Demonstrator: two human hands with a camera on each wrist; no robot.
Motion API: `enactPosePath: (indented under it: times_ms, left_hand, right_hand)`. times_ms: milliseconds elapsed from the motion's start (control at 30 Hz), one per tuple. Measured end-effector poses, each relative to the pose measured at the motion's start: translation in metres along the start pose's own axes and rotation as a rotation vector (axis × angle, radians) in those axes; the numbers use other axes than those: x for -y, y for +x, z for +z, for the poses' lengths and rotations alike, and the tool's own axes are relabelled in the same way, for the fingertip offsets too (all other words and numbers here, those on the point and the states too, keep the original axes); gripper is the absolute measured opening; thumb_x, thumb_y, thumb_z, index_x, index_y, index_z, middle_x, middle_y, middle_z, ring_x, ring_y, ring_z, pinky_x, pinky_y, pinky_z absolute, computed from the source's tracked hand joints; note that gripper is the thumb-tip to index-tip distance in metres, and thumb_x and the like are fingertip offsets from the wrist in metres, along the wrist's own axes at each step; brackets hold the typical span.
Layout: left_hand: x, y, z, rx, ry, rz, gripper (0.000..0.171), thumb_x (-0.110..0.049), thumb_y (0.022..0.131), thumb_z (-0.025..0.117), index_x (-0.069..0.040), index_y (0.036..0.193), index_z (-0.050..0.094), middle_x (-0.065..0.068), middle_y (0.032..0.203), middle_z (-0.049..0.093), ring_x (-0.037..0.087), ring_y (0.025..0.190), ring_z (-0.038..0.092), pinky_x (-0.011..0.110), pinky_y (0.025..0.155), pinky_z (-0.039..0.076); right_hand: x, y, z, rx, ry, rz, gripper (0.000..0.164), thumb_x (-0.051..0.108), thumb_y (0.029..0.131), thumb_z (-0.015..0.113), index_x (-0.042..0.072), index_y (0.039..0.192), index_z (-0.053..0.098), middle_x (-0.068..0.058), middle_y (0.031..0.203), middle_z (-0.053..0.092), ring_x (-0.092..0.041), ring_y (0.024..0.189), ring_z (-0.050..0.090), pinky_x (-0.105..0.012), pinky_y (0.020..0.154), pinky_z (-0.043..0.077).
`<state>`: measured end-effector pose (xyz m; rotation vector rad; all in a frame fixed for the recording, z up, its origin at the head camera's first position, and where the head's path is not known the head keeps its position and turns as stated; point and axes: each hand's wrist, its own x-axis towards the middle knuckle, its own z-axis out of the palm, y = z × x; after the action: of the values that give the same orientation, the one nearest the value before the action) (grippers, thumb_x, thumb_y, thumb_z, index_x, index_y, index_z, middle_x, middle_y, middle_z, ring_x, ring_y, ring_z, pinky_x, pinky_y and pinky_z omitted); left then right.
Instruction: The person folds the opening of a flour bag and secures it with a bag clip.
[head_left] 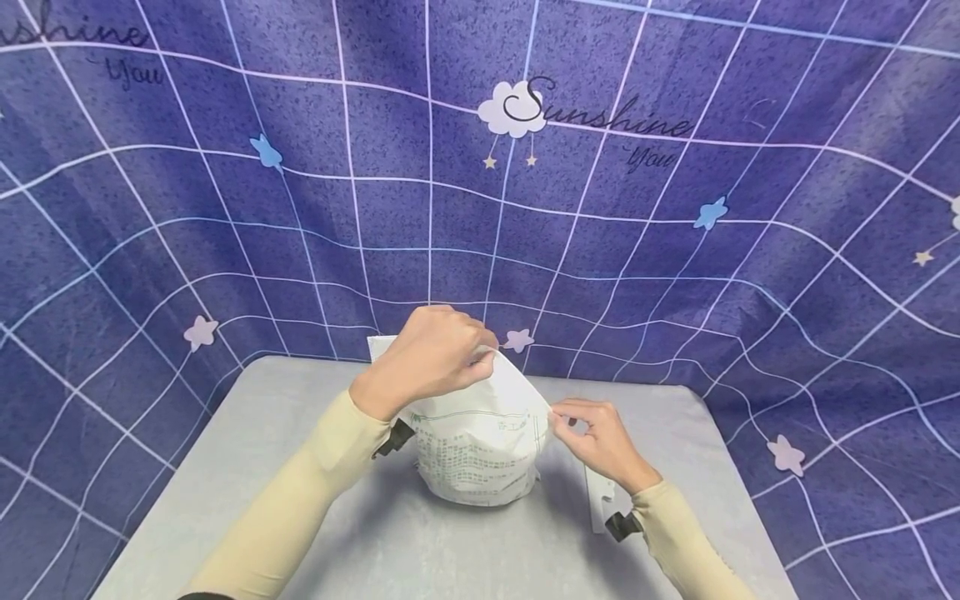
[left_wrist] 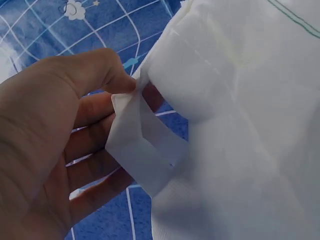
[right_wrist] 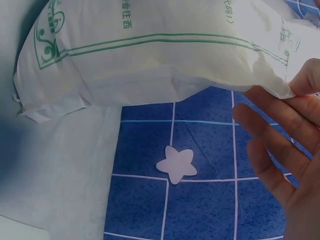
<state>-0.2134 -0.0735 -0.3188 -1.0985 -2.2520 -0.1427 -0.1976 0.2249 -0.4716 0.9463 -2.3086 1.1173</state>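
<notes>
A bulging white bag (head_left: 480, 467) with green lines and printed text stands on the table in the head view. My left hand (head_left: 435, 358) pinches its upper edge between thumb and index finger. In the left wrist view, a folded white flap (left_wrist: 142, 155) with a cutout hangs by my left fingers (left_wrist: 97, 162). My right hand (head_left: 600, 437) pinches the bag's right edge, lower than the left hand. The right wrist view shows thumb and index finger at the bag's corner, with the other fingers (right_wrist: 270, 162) spread loosely below. What fills the bag is hidden.
Partly behind my right wrist, a flat white piece (head_left: 597, 500) lies on the grey table (head_left: 285, 467). A blue curtain (head_left: 570, 192) with a grid, stars and lettering hangs behind and around the table. Dark wrist-camera mounts (head_left: 622, 525) sit at both wrists.
</notes>
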Motion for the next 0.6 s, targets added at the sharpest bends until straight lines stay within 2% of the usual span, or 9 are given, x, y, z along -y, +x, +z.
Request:
enactPosePath:
  times_ms: [133,300,600]
  left_hand:
    - [0.0036,-0.0030,0.0010,0.004,-0.022,0.022,0.015,-0.018,0.095,0.070,-0.024,0.090,0.082,-0.012,0.083,0.076,0.012,0.071,0.070,0.031,0.063,0.055]
    - [0.0062,-0.0050,0.0051,-0.051,-0.055,0.075,0.011,-0.020,0.101,0.073,-0.022,0.101,0.083,-0.010,0.093,0.078,0.015,0.082,0.074,0.030,0.072,0.058]
    - [0.0079,-0.0062,0.0093,-0.139,-0.071,0.147,0.013,-0.015,0.104,0.069,-0.018,0.100,0.080,-0.008,0.090,0.076,0.015,0.073,0.067,0.028,0.066,0.056]
  right_hand:
    - [-0.0002,0.0000,0.0003,0.001,0.002,0.006,0.018,0.001,0.094,0.073,0.010,0.103,0.085,-0.002,0.102,0.082,-0.017,0.090,0.078,-0.049,0.076,0.066]
    - [-0.0017,-0.0003,0.0001,-0.009,-0.008,-0.002,0.018,0.000,0.093,0.073,0.010,0.103,0.085,-0.003,0.102,0.082,-0.016,0.089,0.078,-0.050,0.075,0.065]
    - [-0.0027,-0.0012,0.0006,-0.023,-0.014,-0.024,0.018,0.001,0.093,0.074,0.011,0.103,0.085,-0.002,0.101,0.082,-0.012,0.083,0.073,-0.046,0.068,0.064]
